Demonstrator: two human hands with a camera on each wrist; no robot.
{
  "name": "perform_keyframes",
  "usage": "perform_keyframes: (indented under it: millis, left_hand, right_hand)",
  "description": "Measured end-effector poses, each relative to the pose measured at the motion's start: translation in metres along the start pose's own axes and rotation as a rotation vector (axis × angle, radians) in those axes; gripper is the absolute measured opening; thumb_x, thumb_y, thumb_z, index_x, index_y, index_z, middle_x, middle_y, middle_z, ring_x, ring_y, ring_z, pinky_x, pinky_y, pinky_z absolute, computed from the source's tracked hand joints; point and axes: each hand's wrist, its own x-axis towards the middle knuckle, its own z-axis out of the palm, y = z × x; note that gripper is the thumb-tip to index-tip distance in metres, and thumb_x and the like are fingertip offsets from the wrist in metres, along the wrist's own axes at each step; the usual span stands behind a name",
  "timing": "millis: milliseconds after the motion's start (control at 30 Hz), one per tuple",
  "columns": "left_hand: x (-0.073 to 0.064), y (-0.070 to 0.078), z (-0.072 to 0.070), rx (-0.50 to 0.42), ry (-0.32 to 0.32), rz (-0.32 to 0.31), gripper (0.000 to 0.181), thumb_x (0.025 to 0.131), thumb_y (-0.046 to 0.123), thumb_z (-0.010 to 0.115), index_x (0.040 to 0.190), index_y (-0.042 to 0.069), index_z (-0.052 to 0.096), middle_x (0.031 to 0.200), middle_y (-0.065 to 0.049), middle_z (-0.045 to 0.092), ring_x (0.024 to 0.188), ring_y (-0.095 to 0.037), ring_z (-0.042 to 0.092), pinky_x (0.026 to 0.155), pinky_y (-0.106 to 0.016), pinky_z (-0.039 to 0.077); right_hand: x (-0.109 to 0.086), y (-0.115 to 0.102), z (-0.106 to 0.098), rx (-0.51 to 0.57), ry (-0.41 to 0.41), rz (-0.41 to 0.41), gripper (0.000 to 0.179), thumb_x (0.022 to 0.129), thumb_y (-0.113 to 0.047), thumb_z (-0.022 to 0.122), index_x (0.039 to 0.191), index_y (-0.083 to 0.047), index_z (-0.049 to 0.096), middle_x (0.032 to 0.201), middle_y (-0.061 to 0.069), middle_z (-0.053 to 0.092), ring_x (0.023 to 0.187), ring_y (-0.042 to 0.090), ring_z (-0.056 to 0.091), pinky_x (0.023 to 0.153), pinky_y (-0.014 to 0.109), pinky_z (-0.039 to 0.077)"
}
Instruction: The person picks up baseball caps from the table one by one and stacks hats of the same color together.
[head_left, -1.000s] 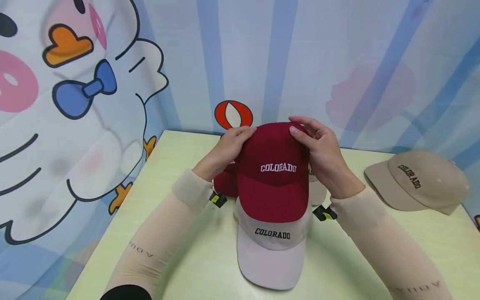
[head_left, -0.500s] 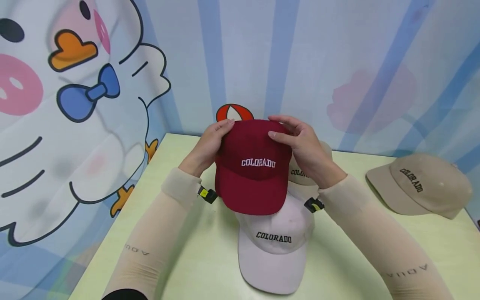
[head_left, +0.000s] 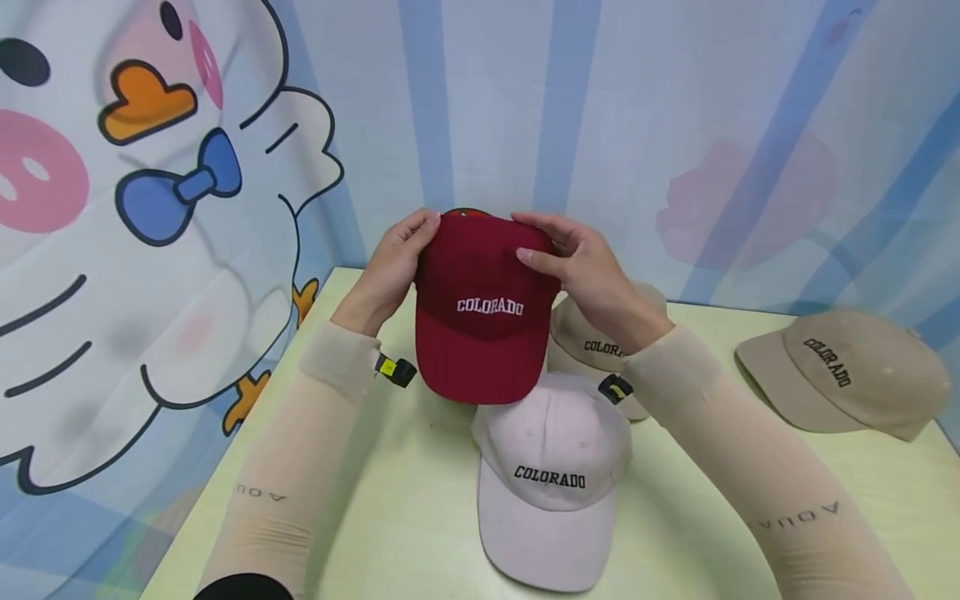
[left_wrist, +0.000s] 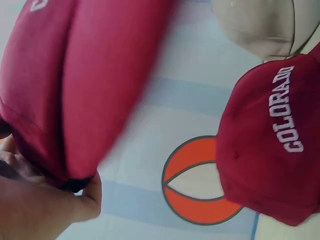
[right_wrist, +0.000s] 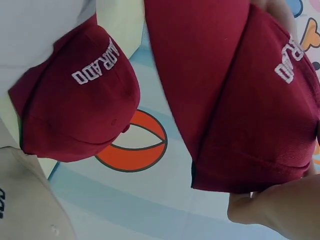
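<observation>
A dark red baseball cap (head_left: pixel 480 354) with white COLORADO lettering is held up over the table, its brim pointing down toward me. My left hand (head_left: pixel 387 271) grips the cap's left side, and my right hand (head_left: pixel 596 275) pinches the upper right side, thumb in front. Both wrist views show a second red cap (left_wrist: pixel 270 145) standing behind; from the head it is hidden by the held one. Below the held cap lies a pale pinkish-white cap (head_left: pixel 551 521) with black lettering. Partly behind my right hand sits a beige cap (head_left: pixel 581 333).
A khaki cap (head_left: pixel 862 371) lies at the right side of the pale yellow table (head_left: pixel 397 517). Close behind the table hangs a printed cloth wall (head_left: pixel 495 108), with a cartoon bird on its left part.
Both hands have carried the red cap left and slightly up, off the pale cap's crown. More of the pale and beige caps now shows. The second red cap has become covered in the head view.
</observation>
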Motion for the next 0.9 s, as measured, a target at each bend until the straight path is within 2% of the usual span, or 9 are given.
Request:
perform_keyframes:
  millis: [200, 367, 500, 700, 900]
  left_hand:
    - [0.000, 0.006, -0.007, 0.099, 0.059, 0.085, 0.030, 0.109, 0.043, 0.048, 0.099, 0.020, 0.062, 0.086, 0.001, 0.060, 0.078, -0.015, 0.060, 0.070, -0.030, 0.047]
    - [0.001, -0.003, -0.013, 0.216, 0.111, 0.117, 0.030, 0.109, 0.045, 0.046, 0.097, 0.021, 0.060, 0.087, 0.001, 0.058, 0.078, -0.016, 0.058, 0.071, -0.031, 0.046]
    - [0.002, -0.020, -0.018, 0.262, 0.127, 0.092, 0.032, 0.109, 0.047, 0.045, 0.098, 0.021, 0.060, 0.088, 0.002, 0.057, 0.080, -0.015, 0.056, 0.070, -0.031, 0.046]
    - [0.001, -0.047, -0.021, 0.243, 0.111, 0.038, 0.033, 0.109, 0.048, 0.044, 0.101, 0.019, 0.060, 0.090, 0.001, 0.057, 0.081, -0.015, 0.056, 0.071, -0.030, 0.046]
    - [0.005, -0.068, -0.018, 0.223, 0.087, -0.072, 0.034, 0.109, 0.049, 0.044, 0.102, 0.020, 0.059, 0.091, 0.001, 0.056, 0.085, -0.015, 0.056, 0.077, -0.032, 0.045]
  right_hand:
    - [0.008, -0.002, 0.010, -0.004, 0.010, -0.030, 0.049, 0.097, -0.007, 0.072, 0.144, -0.018, 0.062, 0.133, 0.001, 0.067, 0.107, 0.015, 0.067, 0.076, 0.024, 0.059]
    - [0.017, 0.008, 0.017, -0.039, 0.026, -0.081, 0.045, 0.094, -0.001, 0.073, 0.137, -0.014, 0.067, 0.127, 0.001, 0.071, 0.100, 0.014, 0.068, 0.075, 0.023, 0.057]
    - [0.021, 0.020, 0.019, -0.083, 0.023, -0.057, 0.044, 0.094, -0.001, 0.073, 0.135, -0.016, 0.068, 0.127, 0.004, 0.072, 0.105, 0.015, 0.067, 0.083, 0.022, 0.057]
    - [0.021, 0.037, 0.018, -0.167, 0.016, 0.040, 0.044, 0.095, -0.007, 0.074, 0.136, -0.023, 0.068, 0.130, 0.005, 0.069, 0.114, 0.020, 0.062, 0.089, 0.028, 0.058]
    - [0.022, 0.050, 0.011, -0.283, 0.018, 0.089, 0.041, 0.097, -0.013, 0.073, 0.135, -0.027, 0.067, 0.131, 0.003, 0.069, 0.117, 0.023, 0.061, 0.095, 0.038, 0.057]
